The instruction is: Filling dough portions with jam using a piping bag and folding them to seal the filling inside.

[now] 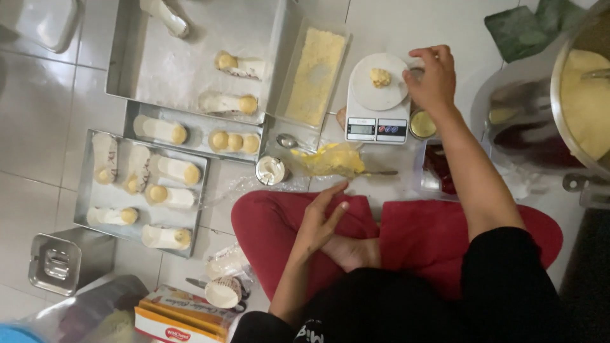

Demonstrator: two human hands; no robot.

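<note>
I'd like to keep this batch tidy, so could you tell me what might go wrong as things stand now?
The dough ball sits off-centre near the right hand on the kitchen scale; a nudge could roll it off or skew the reading. The yellow piping bag lies slack on the floor by the person's knee and the left hand; a shift of the leg might squash it. Trays on the floor could be kicked.

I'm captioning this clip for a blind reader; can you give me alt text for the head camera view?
Seen from above, a person sitting cross-legged on a tiled floor reaches their right hand beside a small lump of dough on a white kitchen scale, while the left hand rests on their red-trousered knee. To the left, metal trays hold paper moulds with dough balls.
</note>
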